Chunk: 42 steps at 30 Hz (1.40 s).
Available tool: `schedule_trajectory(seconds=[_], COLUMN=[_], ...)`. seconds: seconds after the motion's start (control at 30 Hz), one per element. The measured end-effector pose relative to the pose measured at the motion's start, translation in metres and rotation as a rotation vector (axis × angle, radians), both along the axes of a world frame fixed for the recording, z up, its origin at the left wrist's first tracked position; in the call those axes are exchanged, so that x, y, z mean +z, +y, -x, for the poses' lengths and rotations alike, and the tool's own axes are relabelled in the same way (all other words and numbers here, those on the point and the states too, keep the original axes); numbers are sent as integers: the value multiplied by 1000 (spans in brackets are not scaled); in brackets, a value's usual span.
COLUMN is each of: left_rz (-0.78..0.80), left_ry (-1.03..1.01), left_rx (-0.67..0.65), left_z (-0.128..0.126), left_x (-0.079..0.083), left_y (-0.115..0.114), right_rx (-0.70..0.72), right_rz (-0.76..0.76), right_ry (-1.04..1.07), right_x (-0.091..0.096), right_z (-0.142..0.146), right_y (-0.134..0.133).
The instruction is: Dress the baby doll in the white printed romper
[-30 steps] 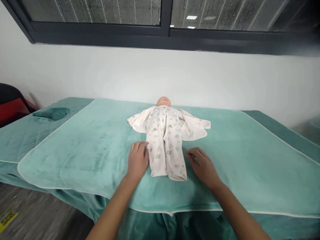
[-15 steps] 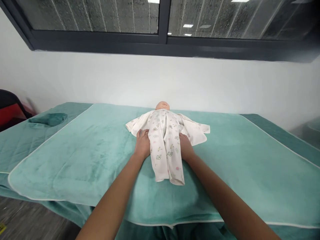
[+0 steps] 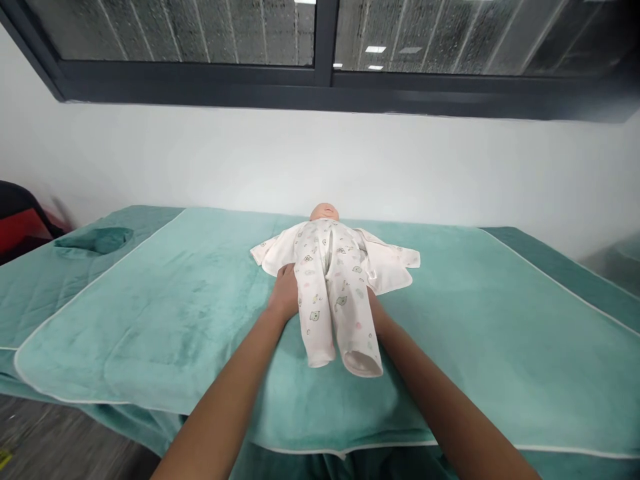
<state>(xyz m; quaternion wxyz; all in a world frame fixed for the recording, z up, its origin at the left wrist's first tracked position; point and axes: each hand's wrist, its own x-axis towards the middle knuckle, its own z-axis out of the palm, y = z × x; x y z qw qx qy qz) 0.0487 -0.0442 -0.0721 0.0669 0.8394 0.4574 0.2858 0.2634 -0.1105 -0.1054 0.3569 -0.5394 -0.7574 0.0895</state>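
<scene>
A baby doll (image 3: 325, 211) lies face up on the green cover, and only its head shows past the clothes. White patterned baby trousers (image 3: 315, 293) are spread over its body with the legs toward me. Beneath them a white baby shirt (image 3: 393, 260) has its sleeves out to both sides. My left hand (image 3: 285, 290) is at the left edge of the trousers, its fingertips partly tucked under the cloth. Under the right trouser leg goes my right hand (image 3: 374, 303); its fingers are hidden, and the leg bulges above it with its cuff gaping.
A green plush cover (image 3: 165, 320) with pale piping lies over the bed. On the left is a folded dark green cloth (image 3: 95, 240), with a red and black chair (image 3: 23, 223) beyond it. A white wall (image 3: 200, 160) and a dark window frame (image 3: 200, 83) rise behind.
My right hand has slid further under the right trouser leg, which has lifted and shifted right, its cuff opening wider. My left hand has stayed nearly in place, its fingers now less visible.
</scene>
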Motion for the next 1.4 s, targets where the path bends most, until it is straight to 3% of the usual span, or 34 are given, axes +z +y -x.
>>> schedule_trajectory(seconds=[0.13,0.37,0.63,0.77,0.9,0.93,1.0,1.07,1.13,1.23,1.4], left_rz=[-34,-109,-282,-264,-186,-157,-105,-63,-16,56,90], left_ry=[78,139,216,249,169,107,-50,-183,-218,-139,-58], left_rx=[61,156,95,55,15,21,99,283,475,599,661], left_z=[0,11,40,40,42,44,49,53,55,52,46], left_x=[-8,-12,-14,-16,-18,-19,-22,-23,-23,-20,-15], left_y=[3,-4,-22,-26,-23,-20,-11,1,13,26,34], right_rx=[16,-72,-192,-112,41,13,-185,-473,-668,-713,-664], right_rz=[-19,1,-33,-14,94,113,91,40,67,167,207], right_ry=[28,-153,-351,-373,-98,-23,87,104,46,-32,-78], right_x=[-3,7,8,9,7,5,1,-3,-5,-1,13], right_z=[0,7,-12,-21,-44,-53,-76,-100,-118,-130,-120], right_y=[-3,3,-20,-41,-48,-45,-34,-19,-1,25,59])
